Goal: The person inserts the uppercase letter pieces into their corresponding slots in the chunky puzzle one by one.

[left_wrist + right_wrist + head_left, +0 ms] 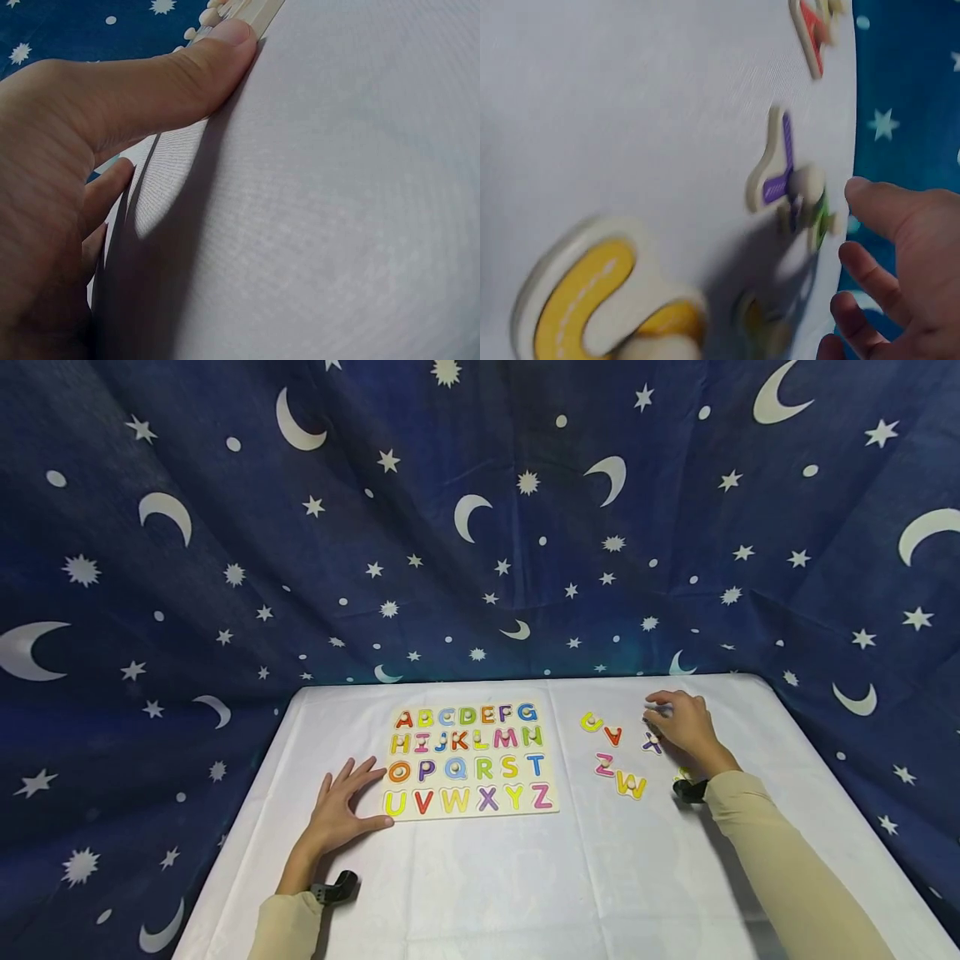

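A letter board (471, 782) lies on the table, with knobbed letters in its upper rows and flat printed letters along the bottom. My left hand (341, 810) rests at its left side, fingers spread; in the left wrist view the thumb (217, 49) touches the board's edge. My right hand (684, 727) hovers over the loose pieces, thumb and fingers apart. In the right wrist view, a green knobbed piece (820, 223) lies near the fingertips, partly behind the purple X (776, 180); contact cannot be told. The red V (613, 736) and yellow U (592, 722) lie left of this hand.
A pink Z (604, 765) and yellow W (631, 784) lie between the board and my right forearm. Another yellow piece (681, 773) is partly hidden by my right wrist. A dark blue star-and-moon cloth (420, 527) hangs behind the white table (480, 885).
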`<state>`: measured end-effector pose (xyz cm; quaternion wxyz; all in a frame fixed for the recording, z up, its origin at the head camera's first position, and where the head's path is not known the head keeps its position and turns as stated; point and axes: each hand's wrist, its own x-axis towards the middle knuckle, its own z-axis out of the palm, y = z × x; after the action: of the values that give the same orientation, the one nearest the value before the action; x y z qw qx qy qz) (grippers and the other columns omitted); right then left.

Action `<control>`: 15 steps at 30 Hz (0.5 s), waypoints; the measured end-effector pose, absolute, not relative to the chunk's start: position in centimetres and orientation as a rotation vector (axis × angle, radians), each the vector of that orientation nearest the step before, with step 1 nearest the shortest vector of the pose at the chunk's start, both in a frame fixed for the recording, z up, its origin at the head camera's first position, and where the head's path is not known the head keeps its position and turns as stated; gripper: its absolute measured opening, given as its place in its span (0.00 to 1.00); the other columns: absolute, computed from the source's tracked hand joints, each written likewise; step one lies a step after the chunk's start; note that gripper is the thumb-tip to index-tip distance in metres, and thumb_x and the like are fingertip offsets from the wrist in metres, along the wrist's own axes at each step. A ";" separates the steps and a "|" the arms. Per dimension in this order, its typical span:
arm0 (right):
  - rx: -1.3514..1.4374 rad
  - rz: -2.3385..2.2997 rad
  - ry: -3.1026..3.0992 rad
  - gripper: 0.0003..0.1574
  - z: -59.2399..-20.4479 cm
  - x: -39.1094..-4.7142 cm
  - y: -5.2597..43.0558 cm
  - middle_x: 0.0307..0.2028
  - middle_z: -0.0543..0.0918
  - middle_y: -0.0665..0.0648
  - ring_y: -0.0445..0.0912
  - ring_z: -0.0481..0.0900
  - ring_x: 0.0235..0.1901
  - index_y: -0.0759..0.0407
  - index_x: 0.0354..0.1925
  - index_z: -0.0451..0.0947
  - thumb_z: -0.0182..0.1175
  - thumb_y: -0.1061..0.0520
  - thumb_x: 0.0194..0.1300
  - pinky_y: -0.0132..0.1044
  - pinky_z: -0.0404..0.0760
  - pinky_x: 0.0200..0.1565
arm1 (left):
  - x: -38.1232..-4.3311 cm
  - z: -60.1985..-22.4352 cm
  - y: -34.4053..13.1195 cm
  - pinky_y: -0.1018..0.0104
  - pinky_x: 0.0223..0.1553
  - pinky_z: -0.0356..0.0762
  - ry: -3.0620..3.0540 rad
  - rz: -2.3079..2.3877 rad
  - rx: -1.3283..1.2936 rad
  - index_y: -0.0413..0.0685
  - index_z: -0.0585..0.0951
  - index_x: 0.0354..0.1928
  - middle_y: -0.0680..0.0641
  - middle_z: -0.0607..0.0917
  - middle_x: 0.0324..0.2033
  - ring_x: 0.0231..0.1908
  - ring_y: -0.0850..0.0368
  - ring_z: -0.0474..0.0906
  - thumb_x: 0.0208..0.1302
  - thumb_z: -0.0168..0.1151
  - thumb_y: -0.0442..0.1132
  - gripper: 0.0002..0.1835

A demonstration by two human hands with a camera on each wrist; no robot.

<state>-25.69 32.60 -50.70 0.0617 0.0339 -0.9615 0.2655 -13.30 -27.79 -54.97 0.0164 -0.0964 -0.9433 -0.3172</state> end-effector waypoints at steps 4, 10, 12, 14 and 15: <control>0.024 0.823 -2.938 0.20 -51.3 -25.5 33.6 0.52 0.82 0.73 0.71 0.70 0.54 0.66 0.54 0.82 0.67 0.56 0.68 0.69 0.67 0.53 | -13.3 -54.9 -27.8 0.31 0.75 0.31 -2.938 -0.981 -0.295 0.52 0.79 0.67 0.42 0.68 0.75 0.78 0.34 0.48 0.41 0.84 0.58 0.48; -0.025 0.871 -2.939 0.18 -51.7 -25.6 34.0 0.53 0.80 0.74 0.70 0.70 0.53 0.67 0.50 0.84 0.68 0.55 0.67 0.67 0.67 0.53 | -13.2 -54.8 -27.7 0.31 0.75 0.31 -2.937 -0.983 -0.296 0.51 0.79 0.67 0.42 0.68 0.75 0.78 0.34 0.48 0.41 0.85 0.56 0.48; -0.034 0.891 -2.929 0.17 -51.8 -25.6 33.9 0.51 0.80 0.74 0.70 0.70 0.52 0.67 0.49 0.85 0.68 0.56 0.67 0.66 0.67 0.52 | -13.2 -54.8 -27.7 0.32 0.75 0.31 -2.937 -0.982 -0.298 0.51 0.79 0.68 0.43 0.68 0.75 0.78 0.34 0.48 0.40 0.85 0.56 0.48; -0.044 0.902 -2.915 0.16 -51.9 -25.7 33.8 0.50 0.80 0.73 0.70 0.71 0.52 0.67 0.48 0.85 0.68 0.57 0.67 0.66 0.67 0.53 | -13.2 -54.7 -27.7 0.32 0.75 0.30 -2.937 -0.983 -0.300 0.52 0.79 0.68 0.43 0.68 0.75 0.78 0.35 0.48 0.40 0.85 0.56 0.48; -0.048 0.907 -2.911 0.15 -51.9 -25.7 33.8 0.50 0.80 0.73 0.69 0.71 0.51 0.67 0.48 0.85 0.68 0.58 0.66 0.65 0.67 0.52 | -13.2 -54.7 -27.7 0.32 0.75 0.30 -2.936 -0.982 -0.301 0.51 0.79 0.68 0.43 0.68 0.75 0.78 0.35 0.48 0.40 0.85 0.56 0.48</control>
<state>-25.67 33.79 -51.94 0.0462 -0.0156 -0.9536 0.2972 -13.19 -27.66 -54.74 0.0155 -0.0967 -0.9438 -0.3157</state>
